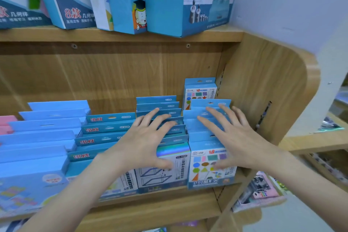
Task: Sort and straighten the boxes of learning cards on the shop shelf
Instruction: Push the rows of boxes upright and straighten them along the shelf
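Observation:
Blue boxes of learning cards stand in rows on the wooden shelf (169, 201). My left hand (148, 137) lies with spread fingers on the tops of the row whose front box (162, 173) shows wireframe solids. My right hand (227, 135) rests the same way on the rightmost row, whose front box (209, 169) shows coloured shapes. One box of that kind (199, 92) stands taller at the back of the right row. Both thumbs touch the front boxes.
To the left stand a row of boxes with red lettering (105, 128) and rows of plain blue box backs (43, 137). Large blue boxes (169, 5) fill the upper shelf. The shelf's wooden side panel (263, 90) is close on the right.

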A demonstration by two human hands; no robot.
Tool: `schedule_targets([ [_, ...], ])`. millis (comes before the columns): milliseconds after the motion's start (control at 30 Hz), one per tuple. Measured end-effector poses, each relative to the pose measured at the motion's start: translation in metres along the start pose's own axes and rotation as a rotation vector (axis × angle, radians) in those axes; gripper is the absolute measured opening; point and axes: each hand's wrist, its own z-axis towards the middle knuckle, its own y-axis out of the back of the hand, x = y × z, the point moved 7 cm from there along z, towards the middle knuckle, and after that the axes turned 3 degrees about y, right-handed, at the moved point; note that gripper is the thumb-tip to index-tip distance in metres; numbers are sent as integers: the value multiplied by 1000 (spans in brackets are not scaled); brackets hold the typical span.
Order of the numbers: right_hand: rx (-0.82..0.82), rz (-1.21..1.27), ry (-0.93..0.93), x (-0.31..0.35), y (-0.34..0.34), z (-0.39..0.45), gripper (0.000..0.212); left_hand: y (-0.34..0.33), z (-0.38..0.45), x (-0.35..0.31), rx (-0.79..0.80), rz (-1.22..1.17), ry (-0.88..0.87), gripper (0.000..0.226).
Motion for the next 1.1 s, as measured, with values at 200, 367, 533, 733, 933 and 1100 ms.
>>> schedule_targets([
  [200, -24, 64, -83, 9, -5, -15, 104, 1, -1, -3, 31, 5, -7, 102],
  [367, -200, 59, -120, 13, -6, -25, 90, 0, -4, -4, 35, 12, -7, 100],
  [533, -230, 76, -147, 16, -11, -26, 85, 16, -6, -7, -60, -151, -81, 102],
  [733, -175, 25, -126, 16, -17, -22, 90, 43, 33, -22, -165, -297, -138, 58],
  [933, -179, 21, -114, 16, -12, -21, 89, 23, 81, -24, 31, -183, -85, 26],
  [1100, -193, 33, -118, 19, -10, -20, 89, 12, 92, -17, 67, -191, -71, 22],
])
